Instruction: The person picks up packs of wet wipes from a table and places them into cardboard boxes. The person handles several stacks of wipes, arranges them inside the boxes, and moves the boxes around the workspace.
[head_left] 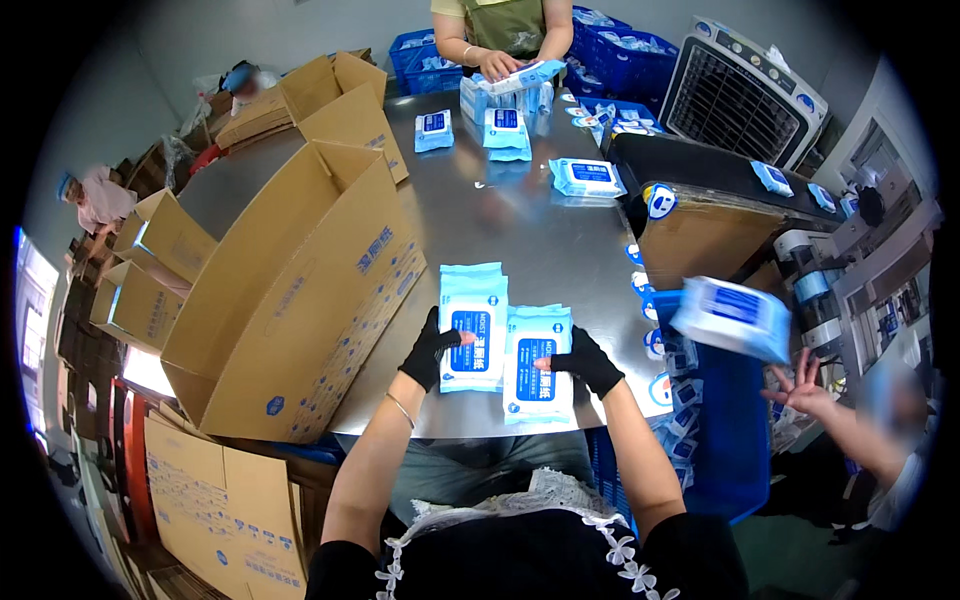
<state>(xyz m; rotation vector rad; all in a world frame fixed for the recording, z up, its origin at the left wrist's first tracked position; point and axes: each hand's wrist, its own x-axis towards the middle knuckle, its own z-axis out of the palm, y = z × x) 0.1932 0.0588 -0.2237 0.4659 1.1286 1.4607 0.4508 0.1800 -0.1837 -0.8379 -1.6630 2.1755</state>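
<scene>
At the near table edge [560, 250], 2 light-blue wipe packs lay side by side. The left pack [473, 325] was pinned by the left hand [430, 350], fingers spread, not clenched; the right pack [538, 365] likewise by the right hand [585, 360]. An open carton [290, 300] lay left; more packs [587, 177] lay far.

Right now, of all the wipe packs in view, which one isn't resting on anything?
The blurred blue-and-white wipe pack at the right, past the table edge. It is in mid-air above a co-worker's open hand; the other packs lie on the table or conveyor or are held.
</scene>
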